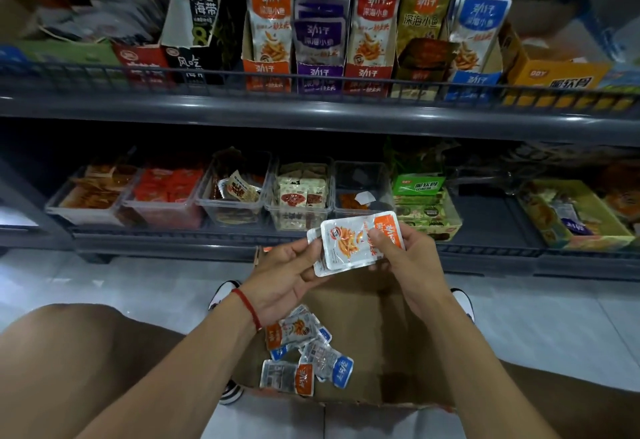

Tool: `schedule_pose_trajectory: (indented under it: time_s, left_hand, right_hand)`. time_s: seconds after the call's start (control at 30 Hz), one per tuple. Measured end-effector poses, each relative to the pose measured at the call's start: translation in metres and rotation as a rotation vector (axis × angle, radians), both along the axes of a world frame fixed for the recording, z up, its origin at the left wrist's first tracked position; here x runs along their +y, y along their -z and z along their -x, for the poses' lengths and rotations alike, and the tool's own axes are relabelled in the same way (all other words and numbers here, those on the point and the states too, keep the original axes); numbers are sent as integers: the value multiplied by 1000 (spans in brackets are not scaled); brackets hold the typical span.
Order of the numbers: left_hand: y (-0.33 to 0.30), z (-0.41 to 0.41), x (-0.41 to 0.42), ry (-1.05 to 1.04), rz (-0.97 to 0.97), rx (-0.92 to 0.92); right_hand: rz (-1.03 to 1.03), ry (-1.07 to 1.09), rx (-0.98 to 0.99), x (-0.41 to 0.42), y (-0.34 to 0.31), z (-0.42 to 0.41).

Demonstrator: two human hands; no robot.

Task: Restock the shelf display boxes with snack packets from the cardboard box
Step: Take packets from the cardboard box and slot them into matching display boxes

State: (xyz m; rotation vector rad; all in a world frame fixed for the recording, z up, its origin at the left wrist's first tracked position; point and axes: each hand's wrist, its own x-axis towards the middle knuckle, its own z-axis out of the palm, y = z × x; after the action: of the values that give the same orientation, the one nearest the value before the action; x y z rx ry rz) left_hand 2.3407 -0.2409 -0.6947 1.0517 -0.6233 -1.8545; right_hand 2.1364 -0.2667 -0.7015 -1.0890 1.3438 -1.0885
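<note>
Both hands, left hand point(287, 274) and right hand point(408, 258), are pinching orange snack packets point(353, 244) | likely light, slick, floppy | gripping edges is looking safest

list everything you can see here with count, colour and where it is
held packets: at least two, white and orange, in both hands
cardboard box: one, brown, on floor between feet
loose packets: several, orange or blue ends, in box
display boxes: five in a row, orange, purple, red, olive, blue, upper shelf
clear tubs: five, lower shelf
shoes: white, beside box
left hand: red wrist string, grips packets
right hand: pinches packets
</note>
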Motion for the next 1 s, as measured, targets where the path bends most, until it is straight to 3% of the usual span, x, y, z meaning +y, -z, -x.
schedule_pose_trajectory:
  time_s: [0.23,0.6,0.87,1.0]
  left_hand:
    - [-24,-11,-9,-45,138,47]
    - [-83,-50,-38,-182,292,-141]
    - [-127,-87,-56,-231,368,-68]
    - [-132,-95,-66,-286,350,-8]
  right_hand:
    - [-3,-52,-7,-16,-42,-9]
    - [245,9,181,-44,-117,-59]
    - [146,-166,-64,-63,-173,-92]
    - [235,-272,121,-78,-206,-103]
